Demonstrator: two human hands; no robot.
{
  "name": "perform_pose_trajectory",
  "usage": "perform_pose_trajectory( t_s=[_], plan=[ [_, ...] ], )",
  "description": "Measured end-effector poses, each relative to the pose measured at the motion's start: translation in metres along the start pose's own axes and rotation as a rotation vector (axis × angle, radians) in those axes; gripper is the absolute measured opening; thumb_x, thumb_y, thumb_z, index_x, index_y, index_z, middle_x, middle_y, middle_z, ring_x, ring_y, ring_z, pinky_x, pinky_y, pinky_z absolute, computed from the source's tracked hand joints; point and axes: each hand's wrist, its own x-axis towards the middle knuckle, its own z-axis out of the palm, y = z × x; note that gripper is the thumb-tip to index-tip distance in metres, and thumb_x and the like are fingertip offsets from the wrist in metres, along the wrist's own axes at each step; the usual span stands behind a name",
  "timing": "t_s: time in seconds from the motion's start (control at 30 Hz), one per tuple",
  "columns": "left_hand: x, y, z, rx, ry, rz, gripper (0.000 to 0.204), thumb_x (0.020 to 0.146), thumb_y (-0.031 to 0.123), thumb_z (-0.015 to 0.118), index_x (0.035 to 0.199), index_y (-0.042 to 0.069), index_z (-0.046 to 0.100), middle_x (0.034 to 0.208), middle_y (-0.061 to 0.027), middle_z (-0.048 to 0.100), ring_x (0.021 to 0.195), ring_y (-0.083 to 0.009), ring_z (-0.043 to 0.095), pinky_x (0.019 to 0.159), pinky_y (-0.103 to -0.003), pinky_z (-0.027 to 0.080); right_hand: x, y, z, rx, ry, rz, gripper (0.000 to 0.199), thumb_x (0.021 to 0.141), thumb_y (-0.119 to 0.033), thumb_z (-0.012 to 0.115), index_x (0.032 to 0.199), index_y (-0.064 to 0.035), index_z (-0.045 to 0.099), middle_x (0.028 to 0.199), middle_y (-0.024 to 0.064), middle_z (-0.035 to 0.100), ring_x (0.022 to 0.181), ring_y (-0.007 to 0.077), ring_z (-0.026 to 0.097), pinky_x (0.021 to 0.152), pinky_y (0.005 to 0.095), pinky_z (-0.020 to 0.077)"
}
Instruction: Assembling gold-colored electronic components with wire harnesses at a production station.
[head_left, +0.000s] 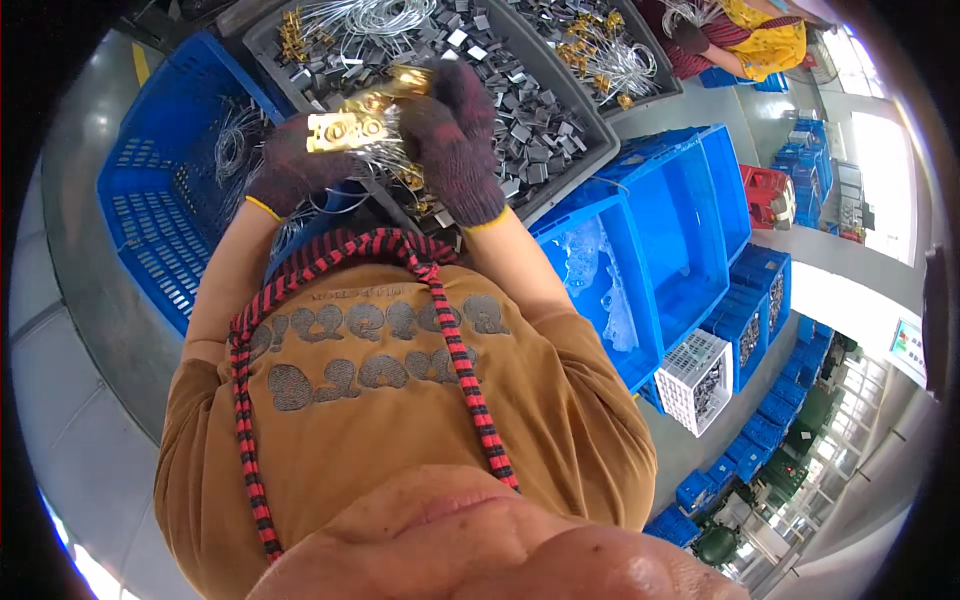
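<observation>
Both my hands wear dark knitted gloves with yellow cuffs and are close together over a grey tray (603, 165). My left hand (298, 160) is closed on shiny brass-coloured metal parts (338, 132) that have round recesses. At the other end of this row of parts, my right hand (450, 135) has its fingers curled against them, slightly blurred. Thin silvery wires (385, 157) hang beneath the parts between my hands. Small dark rectangular metal blocks (535, 140) fill much of the tray, with a bundle of looped wires (375, 18) lying at its far side.
A blue slotted basket (150, 225) with wire loops stands at my left. Blue bins (690, 205) stand at my right, one holding clear plastic, beside a white crate (690, 385) of parts. Another tray (660, 85) lies farther off, near a co-worker's gloved hand (690, 36).
</observation>
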Motion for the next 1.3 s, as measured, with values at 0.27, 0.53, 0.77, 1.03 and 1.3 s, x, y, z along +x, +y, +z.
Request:
perform_pose_trajectory(
  t_s=[0.27, 0.53, 0.77, 1.03, 1.3],
  plan=[
    [-0.003, 0.029, -0.02, 0.086, 0.057, 0.039, 0.061, 0.071, 0.044, 0.085, 0.125, 0.017, 0.074, 0.107, -0.0091, 0.076, 0.098, -0.0323, 0.072, 0.088, -0.042, 0.057, -0.002, 0.016, -0.079, 0.538, -0.372, 0.944, 0.03, 0.1, -0.029, 0.063, 0.111, -0.0028, 0.071, 0.092, 0.0085, 0.075, 0.061, 0.0114, 0.069, 0.052, 0.0232, 0.0524],
    [-0.003, 0.012, 0.0, -0.069, 0.143, 0.107, 0.036, 0.092, 0.033, 0.071, 0.12, 0.01, 0.073, 0.113, -0.0094, 0.075, 0.102, -0.0305, 0.068, 0.089, -0.043, 0.053, 0.044, 0.245, -0.042, -0.841, -0.432, 0.362, 0.048, 0.09, -0.047, 0.066, 0.115, -0.0054, 0.072, 0.109, 0.0215, 0.074, 0.105, 0.0389, 0.072, 0.097, 0.0512, 0.0554],
    [0.001, 0.032, -0.028, -0.019, -0.076, -0.039, 0.043, 0.082, 0.012, 0.077, 0.124, 0.009, 0.071, 0.117, -0.0064, 0.074, 0.101, -0.0279, 0.066, 0.091, -0.04, 0.051, 0.006, 0.307, -0.034, -0.554, -0.987, -0.08, 0.043, 0.088, -0.038, 0.066, 0.119, -0.009, 0.072, 0.129, 0.0261, 0.066, 0.118, 0.0409, 0.064, 0.102, 0.0478, 0.0515],
    [-0.006, -0.002, 0.008, -0.698, 0.032, -0.179, 0.041, 0.078, 0.016, 0.085, 0.116, 0.007, 0.076, 0.112, -0.016, 0.075, 0.106, -0.0246, 0.072, 0.09, -0.036, 0.059, 0.055, 0.078, -0.099, 0.353, -0.229, 0.796, 0.026, 0.096, -0.015, 0.064, 0.114, 0.0022, 0.071, 0.096, 0.0095, 0.074, 0.082, 0.0158, 0.071, 0.073, 0.029, 0.0569],
    [-0.002, 0.014, -0.003, -0.047, 0.276, 0.206, 0.054, 0.07, 0.043, 0.089, 0.113, 0.013, 0.075, 0.102, -0.0066, 0.076, 0.094, -0.0247, 0.072, 0.083, -0.033, 0.058, -0.006, -0.018, -0.051, 0.846, -0.092, 0.745, 0.025, 0.099, -0.009, 0.066, 0.122, -0.0005, 0.067, 0.104, 0.0095, 0.072, 0.089, 0.0193, 0.071, 0.079, 0.0311, 0.0595]
  ],
)
